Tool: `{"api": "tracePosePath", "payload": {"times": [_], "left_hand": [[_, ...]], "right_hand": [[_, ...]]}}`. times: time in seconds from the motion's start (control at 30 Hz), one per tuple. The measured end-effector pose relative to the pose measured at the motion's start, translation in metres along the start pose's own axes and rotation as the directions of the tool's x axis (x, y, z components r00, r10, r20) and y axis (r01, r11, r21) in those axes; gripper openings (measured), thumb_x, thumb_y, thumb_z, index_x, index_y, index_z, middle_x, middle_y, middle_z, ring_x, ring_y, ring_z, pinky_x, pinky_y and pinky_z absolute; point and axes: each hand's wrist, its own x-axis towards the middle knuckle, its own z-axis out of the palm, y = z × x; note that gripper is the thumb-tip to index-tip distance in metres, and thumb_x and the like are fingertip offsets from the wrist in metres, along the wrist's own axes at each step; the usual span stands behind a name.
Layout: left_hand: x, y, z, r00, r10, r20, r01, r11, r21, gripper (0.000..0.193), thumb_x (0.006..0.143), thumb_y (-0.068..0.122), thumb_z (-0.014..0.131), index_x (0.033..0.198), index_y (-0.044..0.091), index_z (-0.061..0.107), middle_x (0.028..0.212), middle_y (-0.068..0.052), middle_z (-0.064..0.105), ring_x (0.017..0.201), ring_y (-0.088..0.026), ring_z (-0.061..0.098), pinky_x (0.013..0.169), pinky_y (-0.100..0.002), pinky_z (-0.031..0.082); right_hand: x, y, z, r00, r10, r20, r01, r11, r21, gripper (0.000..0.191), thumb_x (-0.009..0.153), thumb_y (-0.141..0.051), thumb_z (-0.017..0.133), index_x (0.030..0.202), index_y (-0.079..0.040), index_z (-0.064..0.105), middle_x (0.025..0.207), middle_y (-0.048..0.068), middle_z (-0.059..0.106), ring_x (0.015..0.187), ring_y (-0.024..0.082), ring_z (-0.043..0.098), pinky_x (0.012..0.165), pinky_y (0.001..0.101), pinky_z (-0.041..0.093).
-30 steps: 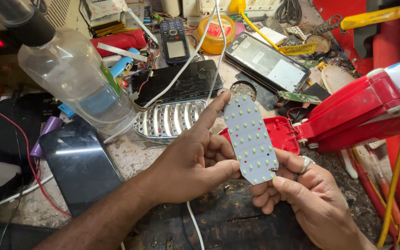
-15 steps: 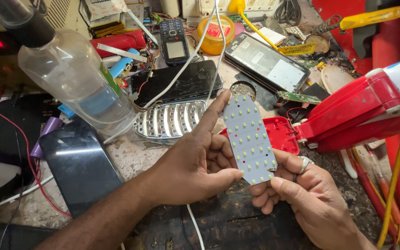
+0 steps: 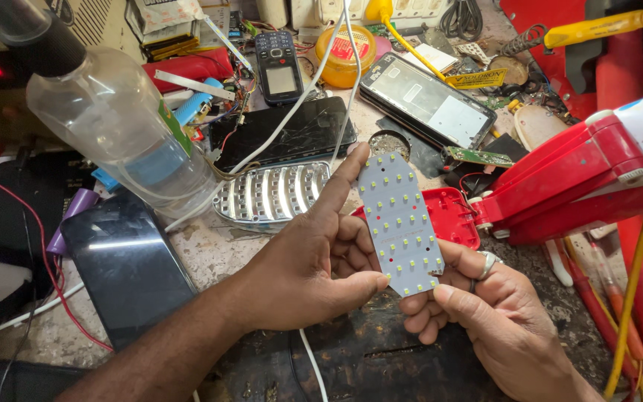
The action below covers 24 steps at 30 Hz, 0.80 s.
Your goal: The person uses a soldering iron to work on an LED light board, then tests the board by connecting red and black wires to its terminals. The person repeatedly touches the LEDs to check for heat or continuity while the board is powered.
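Note:
Both hands hold a pale grey LED board [image 3: 400, 223] studded with small yellow diodes, tilted face up over the bench. My left hand [image 3: 314, 260] grips its left edge, index finger stretched along the side and thumb under the lower corner. My right hand [image 3: 485, 313], with a ring on one finger, supports the board's lower right corner from beneath. Just behind the board lie a chrome ribbed reflector [image 3: 269, 195] and the red lamp housing [image 3: 574, 179] with its open red tray [image 3: 452, 216].
A clear plastic bottle [image 3: 113, 126] stands at the left above a dark tablet [image 3: 124, 264]. Phones [image 3: 280, 67], a cracked black screen [image 3: 292, 134], a bare phone frame [image 3: 426, 100], white cables [image 3: 336, 82], a yellow tin [image 3: 344, 52] and red and yellow wires crowd the bench.

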Motion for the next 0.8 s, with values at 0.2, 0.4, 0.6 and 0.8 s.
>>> {"api": "tracePosePath", "payload": {"times": [0.2, 0.4, 0.6, 0.8], "left_hand": [[0.0004, 0.0005, -0.0004, 1.0, 0.001, 0.004, -0.001, 1.0, -0.007, 0.12, 0.088, -0.001, 0.07, 0.167, 0.018, -0.017, 0.094, -0.007, 0.068, 0.082, -0.007, 0.065, 0.073, -0.022, 0.055], [0.0007, 0.0006, 0.0006, 1.0, 0.01, 0.0, -0.01, 1.0, 0.013, 0.12, 0.089, -0.001, 0.071, 0.167, 0.017, -0.017, 0.092, -0.006, 0.067, 0.081, -0.007, 0.064, 0.072, -0.022, 0.054], [0.0008, 0.0012, 0.0, 1.0, 0.0, -0.002, 0.0, 1.0, 0.012, 0.12, 0.088, -0.001, 0.071, 0.167, 0.017, -0.018, 0.091, -0.005, 0.067, 0.08, -0.006, 0.064, 0.072, -0.022, 0.054], [0.0013, 0.0007, -0.0004, 1.0, 0.001, 0.005, -0.001, 1.0, 0.003, 0.12, 0.088, -0.001, 0.071, 0.167, 0.018, -0.018, 0.092, -0.006, 0.067, 0.081, -0.007, 0.064, 0.072, -0.021, 0.054]], "right_hand": [[0.0003, -0.0004, -0.0002, 1.0, 0.004, 0.005, -0.004, 1.0, 0.013, 0.053, 0.104, -0.009, 0.055, 0.153, 0.009, 0.048, 0.104, 0.019, 0.076, 0.085, 0.02, 0.073, 0.071, 0.0312, 0.06], [-0.0003, -0.0014, -0.0005, 1.0, 0.013, 0.004, -0.013, 1.0, 0.027, 0.053, 0.103, -0.009, 0.056, 0.153, 0.009, 0.048, 0.104, 0.018, 0.075, 0.085, 0.02, 0.072, 0.072, 0.031, 0.059], [0.0, -0.0034, -0.0002, 1.0, 0.014, 0.006, -0.014, 1.0, 0.021, 0.054, 0.103, -0.009, 0.055, 0.153, 0.01, 0.047, 0.103, 0.018, 0.075, 0.086, 0.02, 0.072, 0.072, 0.0305, 0.059], [-0.0001, -0.0038, 0.0002, 1.0, 0.006, 0.011, -0.006, 1.0, 0.027, 0.055, 0.103, -0.009, 0.055, 0.153, 0.011, 0.046, 0.104, 0.019, 0.075, 0.086, 0.02, 0.072, 0.072, 0.0302, 0.059]]}}
